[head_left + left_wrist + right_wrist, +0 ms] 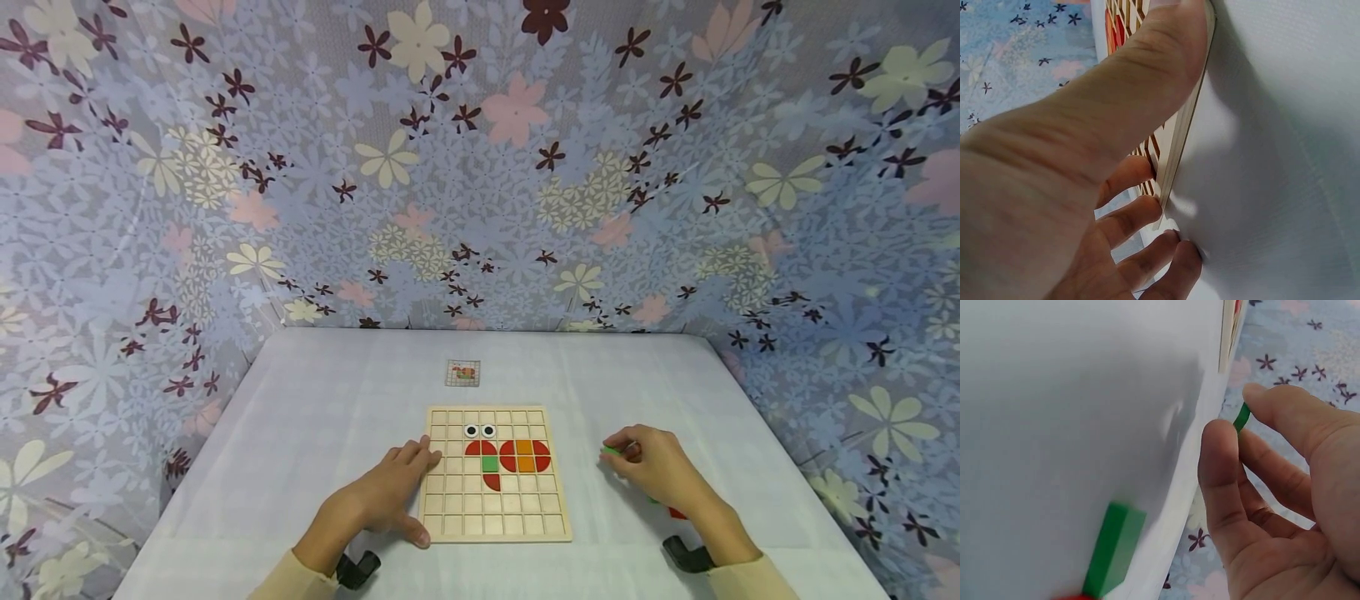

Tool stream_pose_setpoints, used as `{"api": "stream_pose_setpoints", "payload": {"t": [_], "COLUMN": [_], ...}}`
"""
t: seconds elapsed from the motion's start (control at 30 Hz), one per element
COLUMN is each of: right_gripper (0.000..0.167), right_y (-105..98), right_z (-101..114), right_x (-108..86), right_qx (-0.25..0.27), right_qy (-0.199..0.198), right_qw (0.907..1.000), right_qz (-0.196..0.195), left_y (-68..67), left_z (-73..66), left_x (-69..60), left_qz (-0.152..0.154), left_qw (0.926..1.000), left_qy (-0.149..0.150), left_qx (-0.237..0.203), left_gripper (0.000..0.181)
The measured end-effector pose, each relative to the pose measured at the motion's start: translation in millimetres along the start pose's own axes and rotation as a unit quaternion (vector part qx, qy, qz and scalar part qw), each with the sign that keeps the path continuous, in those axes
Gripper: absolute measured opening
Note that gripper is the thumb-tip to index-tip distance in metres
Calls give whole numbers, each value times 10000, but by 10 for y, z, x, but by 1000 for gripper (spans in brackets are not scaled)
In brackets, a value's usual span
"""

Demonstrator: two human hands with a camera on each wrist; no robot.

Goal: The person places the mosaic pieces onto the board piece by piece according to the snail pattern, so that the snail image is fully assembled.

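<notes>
A square wooden grid board (pixel 495 527) lies on the table with red, orange and green pieces and two eye pieces set in its cells. My left hand (pixel 388 490) rests against the board's left edge, thumb near the front corner and fingers spread further back. To the right of the board, my right hand (pixel 660 465) pinches a small green piece (pixel 1243 417) between thumb and forefinger, above the table. Below that hand lie another green block (pixel 1113 550) and a red piece (pixel 677 513), partly hidden by the hand and wrist.
Behind the board lies a small picture card (pixel 462 373) with a grid and a coloured figure. White cloth covers the table (pixel 337 375). Flower-patterned fabric (pixel 480 183) hangs at the back and sides. Black straps with mounts (pixel 686 554) sit at both wrists.
</notes>
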State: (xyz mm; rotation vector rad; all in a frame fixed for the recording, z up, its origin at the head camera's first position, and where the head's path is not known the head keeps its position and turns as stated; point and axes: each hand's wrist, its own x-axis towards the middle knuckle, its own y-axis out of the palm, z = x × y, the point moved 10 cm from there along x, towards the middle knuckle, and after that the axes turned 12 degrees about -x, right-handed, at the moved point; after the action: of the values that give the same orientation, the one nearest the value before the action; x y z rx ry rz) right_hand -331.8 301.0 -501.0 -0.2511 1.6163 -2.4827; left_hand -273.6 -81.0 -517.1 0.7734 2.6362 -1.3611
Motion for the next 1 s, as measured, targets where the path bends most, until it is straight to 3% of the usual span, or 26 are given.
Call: {"api": "stream_pose_setpoints", "payload": {"t": [0.23, 0.6, 0.83, 1.0], "right_gripper": [18, 18, 19, 20], "right_y": [64, 213, 329, 417], "right_z": [214, 655, 906, 1060], "right_x": [24, 32, 55, 41], "right_qx": [45, 267, 431, 541], "right_qy": [-239, -956, -1386, -1586], "right_qw": [9997, 9943, 9877, 9833], "right_qz": [79, 387, 577, 715], "left_y": [6, -2, -14, -3], "left_z": [5, 71, 62, 36], "left_x": [-10, -45, -71, -59], "left_qz": [-14, 134, -157, -318], "left_qw": [10000, 9995, 9988, 9984], "left_qy": [33, 156, 427, 458], "left_qx": [-54, -258, -191, -40], "left_gripper": [128, 126, 117, 115]}}
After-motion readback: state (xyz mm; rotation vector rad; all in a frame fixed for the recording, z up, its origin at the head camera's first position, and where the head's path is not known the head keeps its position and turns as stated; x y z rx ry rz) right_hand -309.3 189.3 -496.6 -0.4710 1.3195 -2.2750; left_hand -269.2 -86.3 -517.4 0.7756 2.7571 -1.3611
